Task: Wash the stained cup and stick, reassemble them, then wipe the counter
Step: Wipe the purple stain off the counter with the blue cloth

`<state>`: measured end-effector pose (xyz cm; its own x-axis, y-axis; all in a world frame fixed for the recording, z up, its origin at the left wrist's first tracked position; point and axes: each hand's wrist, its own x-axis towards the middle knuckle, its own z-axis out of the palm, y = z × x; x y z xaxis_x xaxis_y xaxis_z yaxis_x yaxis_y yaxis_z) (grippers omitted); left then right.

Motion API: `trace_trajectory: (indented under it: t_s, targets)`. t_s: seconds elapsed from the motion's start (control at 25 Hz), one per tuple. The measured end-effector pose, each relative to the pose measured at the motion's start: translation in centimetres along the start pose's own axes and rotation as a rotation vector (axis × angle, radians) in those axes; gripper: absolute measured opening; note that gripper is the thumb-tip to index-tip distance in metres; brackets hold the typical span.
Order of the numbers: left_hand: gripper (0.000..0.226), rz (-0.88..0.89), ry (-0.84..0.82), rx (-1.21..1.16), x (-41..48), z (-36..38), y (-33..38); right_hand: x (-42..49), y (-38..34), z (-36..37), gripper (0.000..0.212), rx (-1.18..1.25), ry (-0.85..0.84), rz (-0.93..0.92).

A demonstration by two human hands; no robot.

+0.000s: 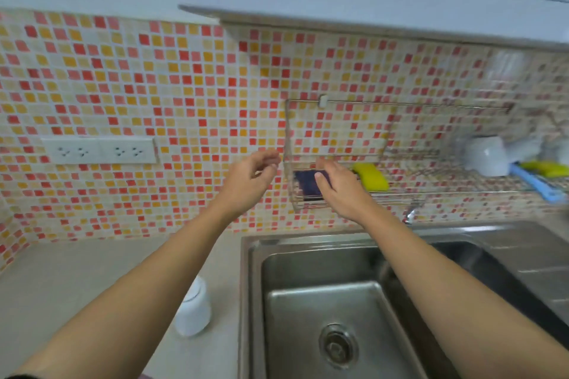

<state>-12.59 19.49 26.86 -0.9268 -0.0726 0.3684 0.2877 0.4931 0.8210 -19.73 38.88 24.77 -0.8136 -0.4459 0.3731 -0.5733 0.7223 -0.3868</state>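
Dark blue cloth [309, 184] in wire rack [400, 192] on tiled wall; right hand [341, 191] fingers [321, 179] touching it, grip not discernible. Left hand [251, 178] beside rack, fingers loosely curled, empty. White cup [194, 311] on worktop [77, 280], left of steel sink [332, 301]. Yellow sponge [371, 175] in rack.

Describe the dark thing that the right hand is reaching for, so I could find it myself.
Above the steel sink, a wire rack hangs on the mosaic-tiled wall. In the rack's left end compartment lies a dark navy pad, with the right hand over it. The sponge beside it is bright yellow; the pad is the only dark item there.
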Motion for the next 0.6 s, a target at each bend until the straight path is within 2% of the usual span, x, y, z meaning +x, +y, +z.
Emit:
trace_trajectory:
  t_s: [0.12, 0.2, 0.36, 0.44, 0.6]
  targets:
    - [0.033, -0.001, -0.065, 0.206, 2.9, 5.2, 1.1, -0.8, 5.4, -1.9, 0.05, -0.148, -0.06, 0.133]
    - [0.031, -0.026, -0.091, 0.424, 5.2, 8.5, 1.1, -1.2, 8.6, -2.7, 0.052, -0.239, -0.116, 0.186]
    - [0.038, -0.239, -0.182, 0.832, 9.3, 12.9, 0.2, -0.3, 13.0, -3.4, 0.058, -0.356, -0.271, 0.242]
    - [0.042, -0.333, -0.204, 0.904, 10.4, 13.8, -0.9, 0.0, 13.7, -3.1, 0.059, -0.369, -0.336, 0.239]
    - [0.048, -0.537, -0.169, 0.813, 12.0, 15.4, -2.0, 0.4, 14.3, -2.9, 0.059, -0.363, -0.375, 0.212]
